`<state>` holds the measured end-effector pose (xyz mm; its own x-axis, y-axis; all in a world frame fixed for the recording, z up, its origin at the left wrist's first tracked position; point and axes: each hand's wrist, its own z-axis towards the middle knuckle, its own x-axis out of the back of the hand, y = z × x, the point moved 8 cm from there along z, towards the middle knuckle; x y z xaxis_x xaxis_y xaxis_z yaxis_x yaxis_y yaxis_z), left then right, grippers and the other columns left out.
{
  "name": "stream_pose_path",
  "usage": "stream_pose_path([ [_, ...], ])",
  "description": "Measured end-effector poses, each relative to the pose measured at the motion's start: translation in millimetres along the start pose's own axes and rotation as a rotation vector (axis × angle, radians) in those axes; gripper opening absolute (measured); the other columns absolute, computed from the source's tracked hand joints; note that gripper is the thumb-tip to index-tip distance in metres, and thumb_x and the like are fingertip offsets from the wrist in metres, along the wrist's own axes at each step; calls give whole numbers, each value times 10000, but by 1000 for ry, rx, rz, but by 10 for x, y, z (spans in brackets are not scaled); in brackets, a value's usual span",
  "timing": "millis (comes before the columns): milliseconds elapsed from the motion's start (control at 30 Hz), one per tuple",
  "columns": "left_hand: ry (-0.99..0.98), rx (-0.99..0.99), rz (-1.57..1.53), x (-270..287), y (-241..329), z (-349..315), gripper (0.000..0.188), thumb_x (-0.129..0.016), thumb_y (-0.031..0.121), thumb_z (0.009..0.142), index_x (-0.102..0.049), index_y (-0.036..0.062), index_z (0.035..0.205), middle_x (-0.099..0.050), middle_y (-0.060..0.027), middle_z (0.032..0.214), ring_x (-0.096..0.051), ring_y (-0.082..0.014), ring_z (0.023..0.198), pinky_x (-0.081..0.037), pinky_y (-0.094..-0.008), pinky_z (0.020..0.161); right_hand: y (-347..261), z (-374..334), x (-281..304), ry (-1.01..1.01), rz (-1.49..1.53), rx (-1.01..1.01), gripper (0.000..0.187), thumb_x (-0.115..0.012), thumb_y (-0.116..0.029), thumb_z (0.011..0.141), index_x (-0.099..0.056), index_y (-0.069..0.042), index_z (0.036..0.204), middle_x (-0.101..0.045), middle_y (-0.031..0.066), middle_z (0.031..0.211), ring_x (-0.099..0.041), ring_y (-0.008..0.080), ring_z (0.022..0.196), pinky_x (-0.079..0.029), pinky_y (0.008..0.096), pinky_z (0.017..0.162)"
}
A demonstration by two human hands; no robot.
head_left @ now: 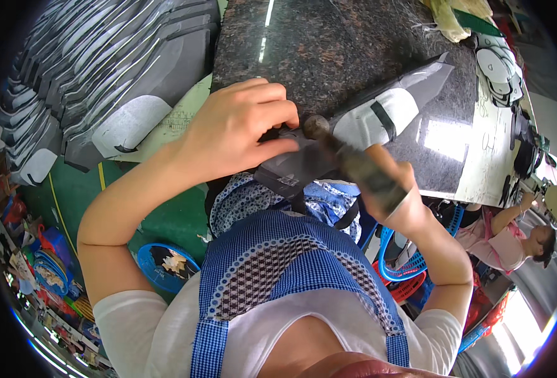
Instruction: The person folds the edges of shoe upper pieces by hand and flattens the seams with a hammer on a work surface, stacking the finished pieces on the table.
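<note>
A flat dark grey piece (426,82) with a pale rounded patch and a short black strip lies at the front edge of the dark speckled stone worktop (278,50). My left hand (247,123) is closed on its folded left end, thumb and fingers curled together there. In my right hand (392,183) is a hammer (317,126), its handle blurred by motion. The round metal hammer head is over the dark piece, close to my left fingertips; whether it touches cannot be told. Part of the piece is hidden under the hammer and my hands.
Many similar grey pieces (133,75) are stacked in overlapping rows on the left. Pale and dark cut parts (499,66) lie at the right, near a yellowish bag (448,19). Blue baskets (165,268) stand below on the floor. A person in pink (502,242) sits at the right.
</note>
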<state>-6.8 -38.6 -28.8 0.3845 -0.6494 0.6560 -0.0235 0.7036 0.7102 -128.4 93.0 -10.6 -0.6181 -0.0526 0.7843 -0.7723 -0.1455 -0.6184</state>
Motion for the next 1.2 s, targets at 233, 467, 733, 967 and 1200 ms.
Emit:
stream_pose_path([
  [233,7,56,15,37,-38,-123,237,-812,114,692,-665,32,858,-587,-56,765,-575,-227,740,-466,-359,641,82,31,-105,-6,123,-159,89,-653,-8,780,-595,16,843,-568,173,626,-587,351,529,-472,423,508],
  [467,154,84,23,34,-54,-236,233,-838,108,658,-676,25,804,-577,-54,707,-555,-221,676,-444,-338,586,72,55,-50,79,210,-253,94,-640,-45,885,-655,-30,976,-605,125,716,-633,309,595,-471,368,502],
  [733,308,-35,337,-67,296,-430,196,-794,60,675,-685,30,835,-566,-28,745,-541,-192,645,-412,-317,546,-46,54,-148,35,-30,-16,209,-683,-45,793,-560,7,954,-584,152,635,-629,335,542,-493,407,507],
  [967,226,-61,511,-84,355,-321,121,-733,45,703,-621,46,749,-527,-25,744,-519,-185,656,-398,-312,565,-24,194,-108,69,-10,-13,194,-632,0,781,-556,-10,959,-551,147,597,-610,336,514,-469,417,476],
  [1200,190,126,-28,114,276,173,395,-777,162,733,-599,79,1076,-588,-93,1001,-596,-250,902,-490,-353,759,774,-376,571,772,722,-465,277,-475,-247,1054,-494,-76,836,-366,-48,603,-348,53,479,-287,226,419],
])
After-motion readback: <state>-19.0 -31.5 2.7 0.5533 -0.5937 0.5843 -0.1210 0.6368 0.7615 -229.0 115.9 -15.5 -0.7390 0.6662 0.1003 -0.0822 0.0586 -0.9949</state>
